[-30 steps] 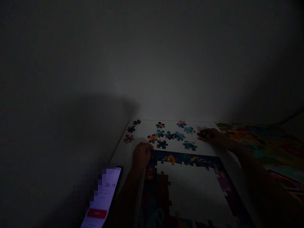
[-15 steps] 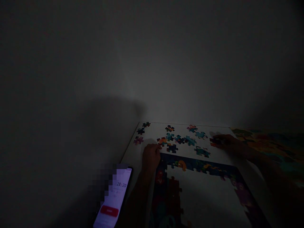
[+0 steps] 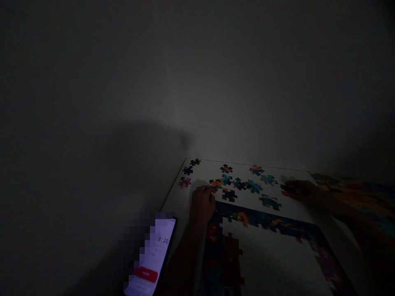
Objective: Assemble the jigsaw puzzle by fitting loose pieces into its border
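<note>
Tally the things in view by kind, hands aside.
Loose colourful cardboard jigsaw pieces on the white table: 12
Dark jigsaw piece at the right hand's fingertips: 1
Partly assembled jigsaw border: 1
Lit smartphone: 1
Colourful printed sheet, right edge: 1
Total: 16

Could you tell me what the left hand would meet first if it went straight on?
Most likely the orange puzzle piece, lying just beyond the left hand; dim light makes depth uncertain.

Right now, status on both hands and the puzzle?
Left hand resting at puzzle border corner. Right hand on loose piece, grip unclear. Other pieces scattered between.
</note>
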{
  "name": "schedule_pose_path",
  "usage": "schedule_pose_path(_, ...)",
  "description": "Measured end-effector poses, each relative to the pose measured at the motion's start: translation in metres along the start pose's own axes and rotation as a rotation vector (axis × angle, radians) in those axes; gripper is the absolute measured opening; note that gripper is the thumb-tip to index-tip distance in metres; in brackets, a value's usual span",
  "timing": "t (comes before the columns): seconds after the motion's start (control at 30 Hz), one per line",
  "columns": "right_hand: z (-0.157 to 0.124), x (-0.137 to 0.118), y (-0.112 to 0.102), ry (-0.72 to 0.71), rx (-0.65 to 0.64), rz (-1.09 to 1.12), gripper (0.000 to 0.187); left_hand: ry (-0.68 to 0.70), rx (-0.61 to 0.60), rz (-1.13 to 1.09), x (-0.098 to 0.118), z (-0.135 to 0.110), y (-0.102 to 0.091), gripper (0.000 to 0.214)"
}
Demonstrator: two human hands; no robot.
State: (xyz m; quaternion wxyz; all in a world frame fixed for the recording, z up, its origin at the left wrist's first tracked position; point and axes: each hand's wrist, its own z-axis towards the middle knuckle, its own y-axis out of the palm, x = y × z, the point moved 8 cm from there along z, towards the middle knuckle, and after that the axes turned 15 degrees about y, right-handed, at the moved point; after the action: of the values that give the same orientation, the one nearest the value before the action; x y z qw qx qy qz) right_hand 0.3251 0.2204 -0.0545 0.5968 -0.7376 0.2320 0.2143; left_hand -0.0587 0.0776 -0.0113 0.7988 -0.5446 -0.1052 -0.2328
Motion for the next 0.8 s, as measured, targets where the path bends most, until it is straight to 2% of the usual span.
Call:
schedule_pose_path(0.13, -0.003, -0.001, 0.001, 0.013, -0.042, 0.080, 0.073, 0.019, 0.008, -0.009, 0.000, 0.001, 0.000, 0.034)
schedule_pose_path(0.43, -0.014, -0.016, -0.003, 0.057, -0.015, 0.025, 0.077, 0.065, 0.008, -0.024, -0.001, 0.002, 0.005, 0.032)
schedule_pose_path(0.63, -0.020, -0.023, -0.004, 0.069, -0.024, 0.061, 0.088, 0.072, 0.004, -0.013, -0.001, 0.002, 0.006, 0.032)
schedule_pose_path(0.8, -0.020, -0.026, -0.003, 0.030, -0.056, 0.073, 0.079, 0.060, -0.007, 0.018, -0.002, 0.003, 0.007, 0.032)
